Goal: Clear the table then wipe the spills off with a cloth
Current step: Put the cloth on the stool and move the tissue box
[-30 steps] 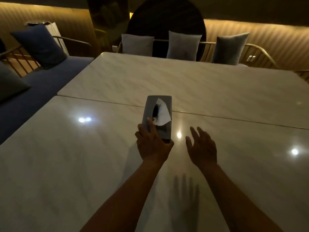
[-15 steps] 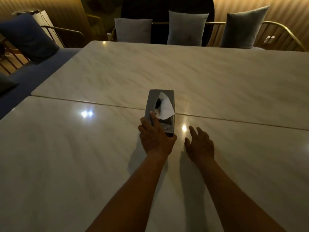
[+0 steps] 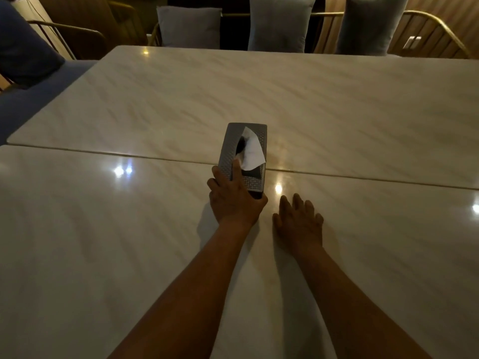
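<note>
Left hand (image 3: 234, 200) gripped near end of tissue box (image 3: 243, 156); right hand (image 3: 298, 221) lay flat, fingers spread, holding nothing. Better lift box level, off seam.

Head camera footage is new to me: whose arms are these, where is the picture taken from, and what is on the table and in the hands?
There is no machine here. A person wears one wide-angle camera on the head, looking forward and down, so the two bare arms reaching in from the bottom edge are their own. The left hand grips the near end of a grey textured tissue box, with a finger lying along its top; a white tissue sticks out of the slot. The right hand holds nothing and lies open, fingers spread, low on the pale marble table, beside the box. The box straddles a seam where two tabletops meet. Grey cushions line the seats behind. I can make out no cloth or spills.
</note>
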`<move>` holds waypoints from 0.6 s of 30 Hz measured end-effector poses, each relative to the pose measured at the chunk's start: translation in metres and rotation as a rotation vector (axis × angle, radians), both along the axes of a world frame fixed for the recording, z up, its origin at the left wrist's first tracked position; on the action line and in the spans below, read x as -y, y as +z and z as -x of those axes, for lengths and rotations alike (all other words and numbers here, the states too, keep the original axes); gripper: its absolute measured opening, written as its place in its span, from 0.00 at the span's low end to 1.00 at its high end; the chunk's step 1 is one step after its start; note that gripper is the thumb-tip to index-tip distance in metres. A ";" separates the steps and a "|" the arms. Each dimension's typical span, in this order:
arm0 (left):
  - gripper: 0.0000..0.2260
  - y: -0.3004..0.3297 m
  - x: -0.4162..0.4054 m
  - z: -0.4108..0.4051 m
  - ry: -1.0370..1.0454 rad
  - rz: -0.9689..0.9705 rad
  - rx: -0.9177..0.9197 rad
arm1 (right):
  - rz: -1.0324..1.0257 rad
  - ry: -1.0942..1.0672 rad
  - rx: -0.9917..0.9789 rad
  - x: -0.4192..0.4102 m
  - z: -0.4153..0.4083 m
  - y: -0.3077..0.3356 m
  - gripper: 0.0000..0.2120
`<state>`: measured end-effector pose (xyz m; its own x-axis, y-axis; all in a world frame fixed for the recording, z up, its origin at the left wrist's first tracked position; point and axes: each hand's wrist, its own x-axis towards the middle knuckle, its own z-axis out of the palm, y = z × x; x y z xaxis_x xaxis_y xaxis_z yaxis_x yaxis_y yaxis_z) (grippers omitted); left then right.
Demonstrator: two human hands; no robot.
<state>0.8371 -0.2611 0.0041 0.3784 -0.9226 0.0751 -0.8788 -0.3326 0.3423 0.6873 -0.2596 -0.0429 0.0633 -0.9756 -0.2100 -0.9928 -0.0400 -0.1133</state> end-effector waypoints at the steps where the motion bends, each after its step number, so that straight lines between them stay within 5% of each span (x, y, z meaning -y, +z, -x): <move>1: 0.49 0.000 0.000 -0.001 -0.006 -0.007 0.003 | -0.011 0.001 0.001 0.001 0.000 0.001 0.28; 8: 0.54 0.009 -0.016 -0.014 -0.097 -0.084 0.012 | -0.118 0.028 0.017 0.006 0.002 0.016 0.28; 18: 0.34 0.037 -0.176 -0.066 -0.094 -0.119 0.099 | 0.081 0.135 0.167 -0.106 -0.037 0.078 0.27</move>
<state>0.9028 -0.0850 0.0415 0.2867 -0.9580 -0.0047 -0.9351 -0.2809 0.2159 0.7247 -0.1533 0.0354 0.2214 -0.9693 -0.1069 -0.9456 -0.1866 -0.2664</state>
